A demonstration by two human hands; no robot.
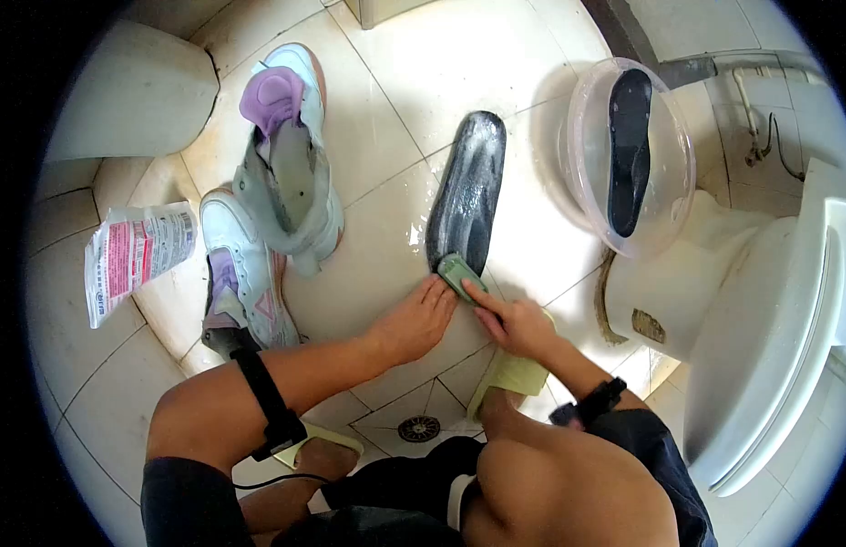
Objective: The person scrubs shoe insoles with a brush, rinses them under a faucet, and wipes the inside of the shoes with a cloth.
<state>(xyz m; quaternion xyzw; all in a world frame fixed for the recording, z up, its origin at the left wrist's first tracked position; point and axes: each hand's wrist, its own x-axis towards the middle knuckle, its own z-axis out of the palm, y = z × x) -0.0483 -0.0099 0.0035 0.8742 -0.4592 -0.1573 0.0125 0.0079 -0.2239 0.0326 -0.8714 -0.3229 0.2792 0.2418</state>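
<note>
A dark shoe insole (466, 191) lies on the tiled floor in front of me, wet and streaked with white foam. My right hand (518, 326) is closed around a green scrub brush (459, 275), which rests on the insole's near end. My left hand (414, 321) is at that same end, its bent fingers pressed together against the insole's edge. The brush bristles are hidden underneath it.
At left are two pale blue sneakers (250, 273) with lilac tongues, beside a printed pouch (145, 251). A clear plastic basin (582, 155) holding another dark insole (630, 137) stands by the toilet (769, 319). A floor drain (419, 428) is near my feet.
</note>
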